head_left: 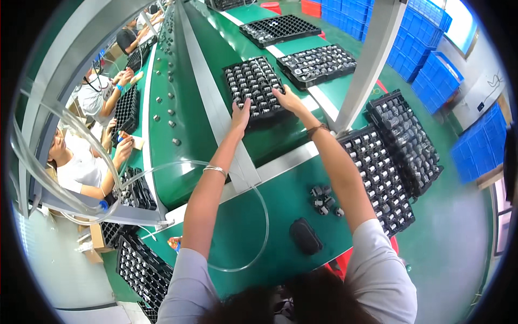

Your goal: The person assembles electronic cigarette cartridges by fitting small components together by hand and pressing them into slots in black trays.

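Observation:
Both my arms reach forward over the green conveyor, holding a black compartment tray (253, 81) filled with rows of small silvery cylindrical parts. My left hand (240, 114) grips its near left corner, the thumb lying over the rim. At the near right edge my right hand (288, 99) holds it the same way. The fingers under the tray are hidden. Just beyond my right hand, another filled black tray (317, 63) lies on the green surface, with a mostly unfilled black tray (278, 29) farther off.
A metal post (372, 59) rises right of my hands. Filled trays (377, 178) stand at the right. Loose parts (322, 200) and a black case (306, 236) lie on the green table (237, 232), crossed by a clear hose (265, 216). Co-workers (89, 167) sit along the left.

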Tool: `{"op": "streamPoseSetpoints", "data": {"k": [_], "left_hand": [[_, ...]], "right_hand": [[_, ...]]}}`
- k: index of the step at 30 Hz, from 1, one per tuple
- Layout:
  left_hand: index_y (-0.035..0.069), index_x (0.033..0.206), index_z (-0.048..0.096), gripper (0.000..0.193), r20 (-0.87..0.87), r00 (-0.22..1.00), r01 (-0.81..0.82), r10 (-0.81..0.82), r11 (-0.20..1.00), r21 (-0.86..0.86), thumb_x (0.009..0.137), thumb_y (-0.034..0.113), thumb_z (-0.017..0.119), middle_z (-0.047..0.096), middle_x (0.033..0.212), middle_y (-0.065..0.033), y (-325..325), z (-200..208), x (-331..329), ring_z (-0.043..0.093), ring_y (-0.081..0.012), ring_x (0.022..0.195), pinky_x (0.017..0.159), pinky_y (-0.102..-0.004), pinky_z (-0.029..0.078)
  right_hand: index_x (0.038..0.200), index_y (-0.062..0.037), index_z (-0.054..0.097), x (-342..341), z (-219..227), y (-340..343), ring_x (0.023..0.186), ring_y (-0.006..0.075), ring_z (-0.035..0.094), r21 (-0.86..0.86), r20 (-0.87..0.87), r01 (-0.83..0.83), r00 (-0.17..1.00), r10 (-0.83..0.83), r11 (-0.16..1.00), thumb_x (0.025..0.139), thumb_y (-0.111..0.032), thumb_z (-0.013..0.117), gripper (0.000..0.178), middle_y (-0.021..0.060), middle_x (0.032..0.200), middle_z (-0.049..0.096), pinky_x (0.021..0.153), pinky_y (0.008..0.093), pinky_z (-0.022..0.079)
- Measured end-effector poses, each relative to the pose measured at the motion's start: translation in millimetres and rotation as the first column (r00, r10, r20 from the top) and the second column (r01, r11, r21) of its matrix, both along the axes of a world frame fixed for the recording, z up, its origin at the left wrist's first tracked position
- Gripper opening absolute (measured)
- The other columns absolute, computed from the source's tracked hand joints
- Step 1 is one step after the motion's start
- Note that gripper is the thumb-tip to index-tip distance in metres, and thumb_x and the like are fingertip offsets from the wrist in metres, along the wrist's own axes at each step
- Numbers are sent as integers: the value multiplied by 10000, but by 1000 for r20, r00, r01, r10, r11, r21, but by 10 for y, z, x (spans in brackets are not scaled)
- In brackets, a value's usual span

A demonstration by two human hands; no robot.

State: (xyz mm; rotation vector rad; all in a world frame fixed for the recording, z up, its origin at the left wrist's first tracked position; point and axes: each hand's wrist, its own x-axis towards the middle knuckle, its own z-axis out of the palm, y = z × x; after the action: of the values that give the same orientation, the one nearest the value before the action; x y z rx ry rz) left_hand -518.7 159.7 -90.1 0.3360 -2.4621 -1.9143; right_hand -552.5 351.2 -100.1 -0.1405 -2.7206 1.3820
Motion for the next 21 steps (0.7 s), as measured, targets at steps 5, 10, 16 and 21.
{"op": "streamPoseSetpoints", "data": {"k": [5,10,16,21], "left_hand": [[12,1402,174,855,88,990,106,-110,993,45,816,520,535,405,1340,-209,195,289,445,420,-309,1219,989,-380,342],[-13,1376,233,838,74,997,29,-11,970,-242,807,528,523,447,1284,-262,-127,113,718,469,-371,1165,980,-394,352],[-79,1296,332,736,-223,971,-29,-90,876,-482,839,464,525,493,1158,-312,-271,105,577,497,-419,1064,934,-433,381],[-17,1348,344,849,110,991,131,-75,708,-694,846,665,297,205,1447,-227,-702,-412,-34,66,-380,1361,1099,-455,19]], "right_hand": [[1175,30,501,127,-89,400,1092,392,513,-57,124,-7,992,14,998,815,-612,417,740,263,1124,561,924,417,389],[1185,11,492,691,245,209,1074,383,532,121,139,29,989,-46,992,811,-632,408,749,248,1100,581,903,425,409],[1212,-22,502,588,-12,457,1054,407,519,287,-124,230,971,-202,930,851,-621,369,711,275,1095,549,900,452,406],[1173,-117,585,271,-74,102,1197,381,342,228,52,13,998,-25,974,833,-625,393,640,166,1291,401,982,489,303]]}}
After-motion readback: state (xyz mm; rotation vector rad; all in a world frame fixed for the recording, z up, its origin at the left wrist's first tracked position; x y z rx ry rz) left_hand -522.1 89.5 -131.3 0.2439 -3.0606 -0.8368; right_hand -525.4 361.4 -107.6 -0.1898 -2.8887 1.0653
